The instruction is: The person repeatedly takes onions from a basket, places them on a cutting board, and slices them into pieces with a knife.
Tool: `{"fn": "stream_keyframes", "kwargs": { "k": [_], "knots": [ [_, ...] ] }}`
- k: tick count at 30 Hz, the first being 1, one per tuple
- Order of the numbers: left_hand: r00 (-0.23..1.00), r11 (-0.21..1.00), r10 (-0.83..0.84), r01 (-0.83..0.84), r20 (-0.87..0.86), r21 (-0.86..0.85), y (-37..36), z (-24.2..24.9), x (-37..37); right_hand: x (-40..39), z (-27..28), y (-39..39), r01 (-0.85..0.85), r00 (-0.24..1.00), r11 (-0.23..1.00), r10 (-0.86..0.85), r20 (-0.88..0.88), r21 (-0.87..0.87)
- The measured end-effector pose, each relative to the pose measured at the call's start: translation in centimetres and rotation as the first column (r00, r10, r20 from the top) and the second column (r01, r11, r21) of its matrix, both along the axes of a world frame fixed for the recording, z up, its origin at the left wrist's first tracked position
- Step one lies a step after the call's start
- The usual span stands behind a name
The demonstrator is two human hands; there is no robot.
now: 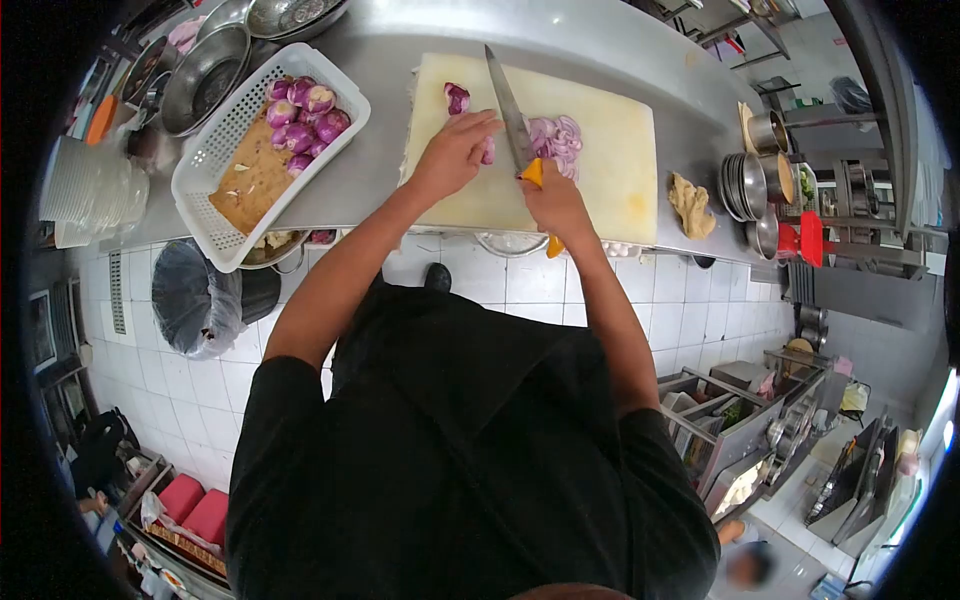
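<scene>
My right hand is wrapped round the yellow handle of a long kitchen knife. Its blade points away from me over a pale cutting board. My left hand lies on the board to the left of the blade, its fingers curled over a purple onion piece that is mostly hidden. Another onion piece rests just beyond that hand. A heap of sliced onion sits right of the blade. At left, several peeled purple onions lie in a white perforated basket.
Metal bowls and a stack of clear plastic containers stand at the left. A crumpled tan cloth and stacked steel bowls are at the right. A lined bin stands on the floor below the basket.
</scene>
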State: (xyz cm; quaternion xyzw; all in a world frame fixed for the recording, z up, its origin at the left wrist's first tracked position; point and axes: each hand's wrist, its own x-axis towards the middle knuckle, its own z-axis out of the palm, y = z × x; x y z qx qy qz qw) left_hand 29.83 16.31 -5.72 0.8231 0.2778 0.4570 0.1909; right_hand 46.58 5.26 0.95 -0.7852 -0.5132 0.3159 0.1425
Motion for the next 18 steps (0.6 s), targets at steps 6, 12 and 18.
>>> {"fn": "stream_keyframes", "kwargs": {
  "k": [6,12,18],
  "knots": [
    [0.874,0.939,-0.216,0.064,-0.435,-0.337,1.7,2.6,-1.3,0.2,-0.9,-0.9,-0.004,0.997,0.998,0.009,-0.075,0.059],
    [0.980,0.886,0.112,-0.172,-0.163,-0.430,-0.8,2.1,-0.3,-2.2,1.6,-2.8,0.070,0.958,0.997,-0.072,-0.278,-0.017],
    [0.960,0.700,0.204,-0.279,-0.190,-0.657,-2.0,3.3,1.3,-3.4,5.1,-4.2,0.063,0.956,0.991,-0.093,-0.278,-0.117]
  ]
}}
